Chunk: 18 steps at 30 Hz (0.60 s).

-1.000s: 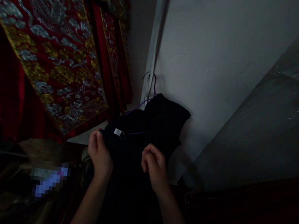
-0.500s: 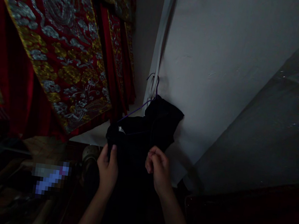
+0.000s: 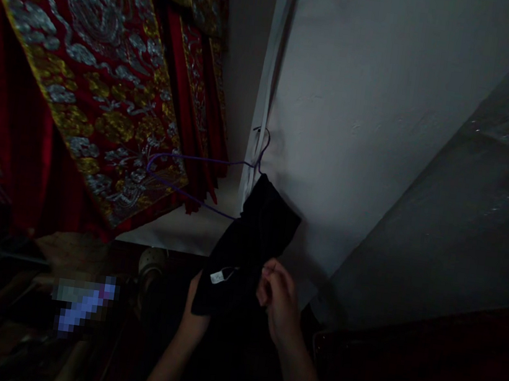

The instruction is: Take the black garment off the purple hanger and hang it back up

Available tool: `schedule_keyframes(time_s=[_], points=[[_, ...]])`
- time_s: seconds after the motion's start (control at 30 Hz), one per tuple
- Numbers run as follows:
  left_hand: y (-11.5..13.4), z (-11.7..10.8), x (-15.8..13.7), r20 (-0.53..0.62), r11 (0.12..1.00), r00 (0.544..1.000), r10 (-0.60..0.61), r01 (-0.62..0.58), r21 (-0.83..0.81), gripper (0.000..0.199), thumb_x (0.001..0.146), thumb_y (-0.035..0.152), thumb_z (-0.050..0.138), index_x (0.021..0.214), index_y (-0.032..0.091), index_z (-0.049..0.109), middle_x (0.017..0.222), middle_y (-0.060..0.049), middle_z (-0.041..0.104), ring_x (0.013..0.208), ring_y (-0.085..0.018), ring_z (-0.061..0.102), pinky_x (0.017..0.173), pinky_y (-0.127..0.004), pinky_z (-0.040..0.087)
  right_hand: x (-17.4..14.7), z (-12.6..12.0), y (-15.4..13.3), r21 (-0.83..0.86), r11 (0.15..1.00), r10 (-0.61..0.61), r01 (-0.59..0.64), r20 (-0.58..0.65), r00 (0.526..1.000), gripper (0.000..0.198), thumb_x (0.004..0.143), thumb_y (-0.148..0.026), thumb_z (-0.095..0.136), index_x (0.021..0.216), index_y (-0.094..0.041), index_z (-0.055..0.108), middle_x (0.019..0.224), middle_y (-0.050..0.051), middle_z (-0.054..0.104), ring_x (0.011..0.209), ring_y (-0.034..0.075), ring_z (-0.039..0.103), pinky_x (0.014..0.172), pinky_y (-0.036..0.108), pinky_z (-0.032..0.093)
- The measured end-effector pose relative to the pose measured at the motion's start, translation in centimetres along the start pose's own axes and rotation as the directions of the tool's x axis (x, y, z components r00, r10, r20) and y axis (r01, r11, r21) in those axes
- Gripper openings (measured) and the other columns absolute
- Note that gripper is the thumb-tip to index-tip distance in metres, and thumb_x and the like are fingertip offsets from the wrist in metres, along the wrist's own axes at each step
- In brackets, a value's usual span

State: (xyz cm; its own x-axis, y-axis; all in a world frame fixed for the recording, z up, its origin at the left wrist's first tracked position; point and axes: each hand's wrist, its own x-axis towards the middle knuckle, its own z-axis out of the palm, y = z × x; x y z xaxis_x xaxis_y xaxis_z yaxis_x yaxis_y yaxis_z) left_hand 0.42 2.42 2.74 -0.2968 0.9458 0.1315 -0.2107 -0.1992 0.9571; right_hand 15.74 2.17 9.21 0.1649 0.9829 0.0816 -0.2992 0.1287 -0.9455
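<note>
A black shirt [image 3: 274, 218] hangs by one side from a thin purple wire hanger [image 3: 193, 158]. The hanger's left arm sticks out bare, while its right part is inside the cloth. Near the collar a small white label [image 3: 219, 276] shows. My left hand [image 3: 198, 308] is closed on the shirt's left side, its fingers partly covered by the fabric. With fingers pinched together, my right hand [image 3: 278, 297] holds the shirt's right side. The lower cloth merges into the darkness.
At the upper left hangs a red costume [image 3: 117, 129] with gold and silver embroidery. The hanger's hook catches on a pale strip [image 3: 274, 62] by a white wall [image 3: 364, 105]. Clear plastic sheeting [image 3: 482, 202] is at the right. A shoe [image 3: 153, 259] shows below.
The shirt's left shoulder has come off the hanger, leaving that arm bare. My left hand has drawn the cloth down and right. My right hand has shifted slightly right and down.
</note>
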Motion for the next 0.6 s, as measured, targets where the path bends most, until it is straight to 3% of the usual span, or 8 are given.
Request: schedule_keyframes(time_s=[0.07, 0.2, 0.23, 0.3, 0.4, 0.6], points=[[0.2, 0.2, -0.4, 0.031, 1.0, 0.999, -0.021, 0.021, -0.001, 0.037, 0.074, 0.052, 0.071, 0.09, 0.019, 0.075, 0.096, -0.009, 0.077, 0.098, -0.03, 0.069, 0.091, -0.039, 0.054, -0.5, -0.4, 0.8, -0.003, 0.999, 0.036, -0.036, -0.036, 0.999, 0.025, 0.073, -0.042, 0.063, 0.067, -0.022, 0.051, 0.042, -0.01, 0.038, 0.037, 0.007, 0.03, 0.04, 0.019, 0.024], [1.6, 0.4, -1.0, -0.063, 0.994, 0.992, -0.111, 0.112, 0.004, 0.045, 0.074, 0.05, 0.067, 0.101, 0.016, 0.077, 0.112, -0.012, 0.076, 0.114, -0.033, 0.065, 0.1, -0.042, 0.05, -1.3, -1.7, 3.3, -0.032, 0.998, 0.043, -0.046, -0.11, 0.993, 0.031, 0.073, -0.048, 0.066, 0.064, -0.021, 0.053, 0.045, -0.008, 0.039, 0.04, 0.008, 0.032, 0.04, 0.019, 0.024], [2.1, 0.5, -1.1, -0.025, 0.991, 0.99, -0.137, 0.137, -0.004, 0.044, 0.075, 0.047, 0.066, 0.102, 0.015, 0.077, 0.113, -0.011, 0.076, 0.116, -0.033, 0.064, 0.101, -0.042, 0.049, -1.4, -2.2, 4.1, -0.047, 0.998, 0.044, -0.049, -0.108, 0.993, 0.033, 0.073, -0.049, 0.067, 0.063, -0.021, 0.054, 0.046, -0.007, 0.041, 0.041, 0.008, 0.034, 0.04, 0.019, 0.026], [3.3, 0.6, -1.4, 0.154, 0.988, 0.977, -0.147, 0.152, -0.025, 0.04, 0.08, 0.041, 0.06, 0.105, 0.015, 0.078, 0.112, -0.011, 0.076, 0.116, -0.032, 0.064, 0.103, -0.041, 0.048, -1.3, -3.0, 5.7, -0.073, 0.996, 0.056, -0.06, -0.061, 0.997, 0.035, 0.07, -0.053, 0.07, 0.061, -0.021, 0.058, 0.05, -0.004, 0.048, 0.045, 0.011, 0.041, 0.043, 0.022, 0.034], [5.1, 1.0, -2.0, 0.38, 0.992, 0.919, -0.108, 0.124, -0.018, 0.04, 0.085, 0.034, 0.05, 0.104, 0.015, 0.079, 0.107, -0.011, 0.078, 0.114, -0.03, 0.065, 0.103, -0.039, 0.047, -0.6, -4.0, 7.7, -0.085, 0.993, 0.085, -0.081, 0.04, 0.996, 0.033, 0.063, -0.053, 0.073, 0.059, -0.023, 0.063, 0.057, 0.001, 0.061, 0.056, 0.018, 0.056, 0.058, 0.031, 0.051], [6.0, 1.6, -3.0, 0.421, 0.994, 0.903, -0.092, 0.062, 0.084, 0.039, 0.083, 0.034, 0.048, 0.1, 0.017, 0.08, 0.109, -0.01, 0.077, 0.112, -0.031, 0.066, 0.107, -0.043, 0.045, 0.3, -4.6, 8.0, -0.121, 0.986, 0.123, -0.111, 0.099, 0.987, 0.035, 0.056, -0.06, 0.079, 0.063, -0.026, 0.072, 0.07, 0.007, 0.073, 0.07, 0.028, 0.067, 0.079, 0.044, 0.056]])
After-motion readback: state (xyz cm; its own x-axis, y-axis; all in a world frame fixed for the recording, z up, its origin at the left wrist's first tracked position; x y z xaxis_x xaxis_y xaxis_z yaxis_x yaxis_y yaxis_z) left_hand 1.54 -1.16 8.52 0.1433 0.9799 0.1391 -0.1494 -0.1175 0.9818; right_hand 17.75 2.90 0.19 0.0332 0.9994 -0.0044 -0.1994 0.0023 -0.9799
